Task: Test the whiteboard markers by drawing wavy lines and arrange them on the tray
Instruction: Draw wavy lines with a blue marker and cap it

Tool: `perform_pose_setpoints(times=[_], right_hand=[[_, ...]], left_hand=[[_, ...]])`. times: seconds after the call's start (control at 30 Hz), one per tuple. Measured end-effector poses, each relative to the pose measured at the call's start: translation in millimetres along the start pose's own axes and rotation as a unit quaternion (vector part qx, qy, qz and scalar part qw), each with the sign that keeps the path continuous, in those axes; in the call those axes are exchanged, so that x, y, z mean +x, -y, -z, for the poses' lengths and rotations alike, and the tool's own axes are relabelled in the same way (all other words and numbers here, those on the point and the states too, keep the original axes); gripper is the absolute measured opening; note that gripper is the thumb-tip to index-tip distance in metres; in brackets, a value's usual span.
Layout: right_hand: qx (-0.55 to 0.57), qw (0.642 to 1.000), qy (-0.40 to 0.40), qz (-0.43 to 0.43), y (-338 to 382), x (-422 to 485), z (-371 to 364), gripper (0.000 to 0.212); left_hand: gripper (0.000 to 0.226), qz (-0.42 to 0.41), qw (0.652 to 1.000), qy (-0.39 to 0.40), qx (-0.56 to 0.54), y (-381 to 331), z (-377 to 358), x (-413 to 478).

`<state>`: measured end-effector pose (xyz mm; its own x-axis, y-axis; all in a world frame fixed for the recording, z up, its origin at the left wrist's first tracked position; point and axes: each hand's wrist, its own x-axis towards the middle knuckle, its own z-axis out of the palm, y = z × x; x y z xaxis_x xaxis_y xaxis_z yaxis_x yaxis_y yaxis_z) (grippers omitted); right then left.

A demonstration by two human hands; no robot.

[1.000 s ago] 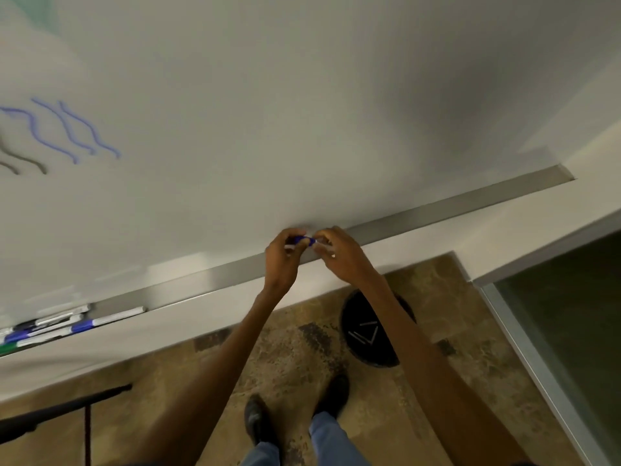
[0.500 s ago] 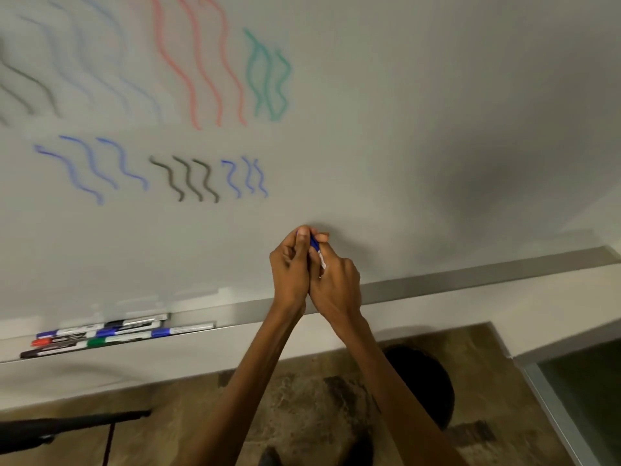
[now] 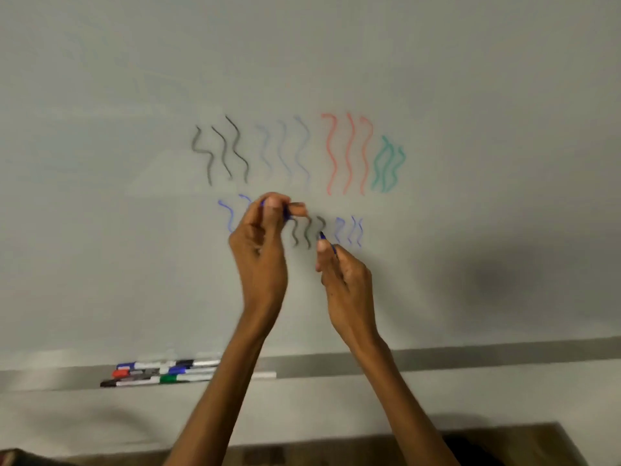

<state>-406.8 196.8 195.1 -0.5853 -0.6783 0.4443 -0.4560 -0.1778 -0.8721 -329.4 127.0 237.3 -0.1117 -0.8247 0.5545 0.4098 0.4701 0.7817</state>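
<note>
Both hands are raised in front of the whiteboard (image 3: 470, 95). My right hand (image 3: 342, 277) grips an uncapped blue marker (image 3: 327, 242), tip pointing up near the lower row of wavy lines. My left hand (image 3: 260, 243) pinches the marker's blue cap (image 3: 285, 215) between thumb and fingers, a little apart from the marker. Wavy lines (image 3: 299, 153) in black, blue, red and green cover the board's middle. Several capped markers (image 3: 161, 373) lie in a bunch on the metal tray (image 3: 470, 359) at the lower left.
A pale wall strip (image 3: 302, 408) runs under the tray. Brown floor (image 3: 336, 455) shows along the bottom edge, with a dark object at the bottom right corner.
The hands rose from the tray to the board's drawn area and pulled apart, the cap coming off the blue marker. The view tilted up, away from the floor.
</note>
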Motion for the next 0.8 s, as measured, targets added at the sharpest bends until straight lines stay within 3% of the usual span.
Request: perform_pose_setpoints(times=[0.1,0.23,0.37,0.47,0.63,0.7,0.8], right_hand=[[0.012,1.0,-0.009,0.025,36,21,3,0.029],[0.045,0.996,-0.021,0.07,86,58,1,0.008],[0.019,0.977,-0.061,0.205,132,90,-9,0.017],[0.062,0.968,-0.056,0.236,151,107,-16,0.022],[0.236,0.936,0.09,0.245,172,118,-20,0.028],[0.23,0.926,0.112,0.278,176,123,-23,0.027],[0.147,0.932,0.068,0.325,180,130,-33,0.043]], left_hand=[[0.023,-0.102,0.99,-0.093,0.04,-30,30,40],[0.028,-0.21,0.96,-0.153,0.102,-73,47,103],[0.021,-0.325,0.916,-0.129,0.196,-102,47,165],[0.034,-0.372,0.88,-0.107,0.274,-106,41,200],[0.037,-0.41,0.837,-0.113,0.344,-93,37,229],[0.038,-0.425,0.823,-0.12,0.358,-87,37,233],[0.039,-0.442,0.807,-0.128,0.369,-85,38,237]])
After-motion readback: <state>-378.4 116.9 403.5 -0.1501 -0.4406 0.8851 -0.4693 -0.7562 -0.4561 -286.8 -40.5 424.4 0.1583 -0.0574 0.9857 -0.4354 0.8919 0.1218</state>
